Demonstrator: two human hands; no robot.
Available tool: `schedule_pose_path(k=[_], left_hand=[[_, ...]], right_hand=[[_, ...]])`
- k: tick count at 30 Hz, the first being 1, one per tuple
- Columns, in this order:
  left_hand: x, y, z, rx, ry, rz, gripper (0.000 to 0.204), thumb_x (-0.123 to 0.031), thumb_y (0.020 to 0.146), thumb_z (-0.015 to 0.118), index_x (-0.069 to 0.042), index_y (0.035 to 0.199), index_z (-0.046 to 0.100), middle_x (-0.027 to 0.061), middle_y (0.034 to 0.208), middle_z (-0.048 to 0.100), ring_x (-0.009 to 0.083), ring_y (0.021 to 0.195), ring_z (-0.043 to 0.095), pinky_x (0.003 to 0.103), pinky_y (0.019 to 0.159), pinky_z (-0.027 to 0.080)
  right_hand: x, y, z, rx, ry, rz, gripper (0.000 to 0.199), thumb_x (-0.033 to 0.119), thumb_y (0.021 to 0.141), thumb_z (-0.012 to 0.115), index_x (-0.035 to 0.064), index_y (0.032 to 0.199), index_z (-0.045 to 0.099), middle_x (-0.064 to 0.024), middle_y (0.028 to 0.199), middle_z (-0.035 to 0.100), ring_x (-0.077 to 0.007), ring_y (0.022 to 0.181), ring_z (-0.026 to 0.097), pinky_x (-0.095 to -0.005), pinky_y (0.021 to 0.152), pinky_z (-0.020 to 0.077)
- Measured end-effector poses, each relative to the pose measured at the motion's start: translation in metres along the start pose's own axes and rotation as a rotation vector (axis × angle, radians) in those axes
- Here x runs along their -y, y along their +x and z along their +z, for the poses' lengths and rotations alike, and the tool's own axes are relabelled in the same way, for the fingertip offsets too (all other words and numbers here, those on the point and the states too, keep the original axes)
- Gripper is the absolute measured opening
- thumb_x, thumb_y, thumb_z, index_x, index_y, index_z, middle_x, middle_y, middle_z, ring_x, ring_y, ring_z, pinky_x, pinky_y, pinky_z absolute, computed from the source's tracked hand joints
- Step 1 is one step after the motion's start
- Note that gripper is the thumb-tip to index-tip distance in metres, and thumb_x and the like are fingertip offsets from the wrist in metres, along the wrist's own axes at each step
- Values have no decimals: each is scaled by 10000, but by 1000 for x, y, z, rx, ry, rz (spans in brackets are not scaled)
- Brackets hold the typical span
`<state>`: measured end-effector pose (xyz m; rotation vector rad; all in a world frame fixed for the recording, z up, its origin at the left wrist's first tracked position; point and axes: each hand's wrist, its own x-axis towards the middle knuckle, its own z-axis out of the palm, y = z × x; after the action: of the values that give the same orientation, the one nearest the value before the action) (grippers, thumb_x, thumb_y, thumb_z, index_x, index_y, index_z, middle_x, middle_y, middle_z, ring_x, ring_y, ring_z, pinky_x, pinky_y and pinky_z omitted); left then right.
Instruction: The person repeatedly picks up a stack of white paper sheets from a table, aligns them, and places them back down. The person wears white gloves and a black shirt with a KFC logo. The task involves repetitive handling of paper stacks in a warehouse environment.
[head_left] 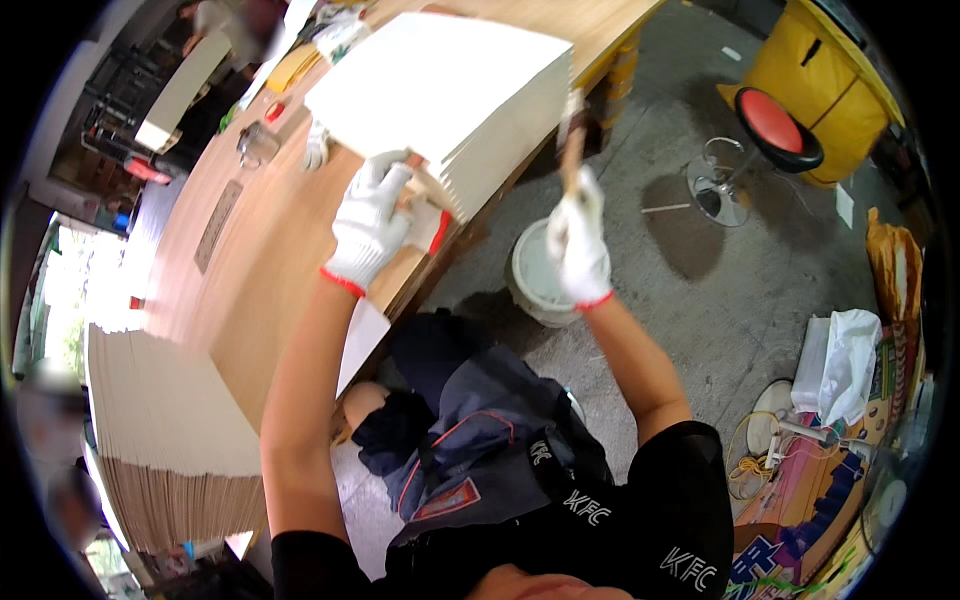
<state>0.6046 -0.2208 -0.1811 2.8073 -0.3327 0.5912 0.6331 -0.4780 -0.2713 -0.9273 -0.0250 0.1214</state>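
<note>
My left hand (370, 215), in a white knit glove with a red cuff, is at the near corner of a thick stack of white sheets (450, 80). Its fingers are bent against the corner, with bare fingertips showing. Beneath that hand lies a loose white glove (428, 228) with a red edge. My right hand (578, 240), gloved alike, is closed round a wooden-handled brush (573, 150). The brush is upright in the picture beside the stack's right side. Motion blurs its far end, so I cannot tell whether it touches the sheets.
A white lidded-looking bucket (540, 270) stands on the floor below my right hand. On the table (270, 200) are a glass jar (257, 146), a metal strip (218, 228) and another glove (316, 146). Another sheet stack (160, 400) is at left, a red-seated stool (770, 120) at right.
</note>
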Motion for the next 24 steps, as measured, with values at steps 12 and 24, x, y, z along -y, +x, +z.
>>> schedule_pose_path(k=[12, 24], left_hand=[[1, 11, -19, 156, -26, -91, 480, -38, 744, 540, -107, 1218, 566, 103, 1308, 529, 353, 1178, 530, 404, 973, 465], [1, 51, -22, 69, -1401, -904, 452, -203, 1017, 374, -31, 1434, 393, 256, 1220, 604, 309, 1080, 622, 359, 834, 544]], right_hand=[[-116, -113, -47, 252, -973, -413, 546, 184, 913, 634, 98, 1410, 424, -193, 1303, 590, -382, 980, 674, -412, 793, 553], [-185, -55, -202, 315, -1517, 50, 568, 263, 920, 560, 247, 1441, 335, -241, 1056, 672, -438, 824, 671, -539, 737, 515]])
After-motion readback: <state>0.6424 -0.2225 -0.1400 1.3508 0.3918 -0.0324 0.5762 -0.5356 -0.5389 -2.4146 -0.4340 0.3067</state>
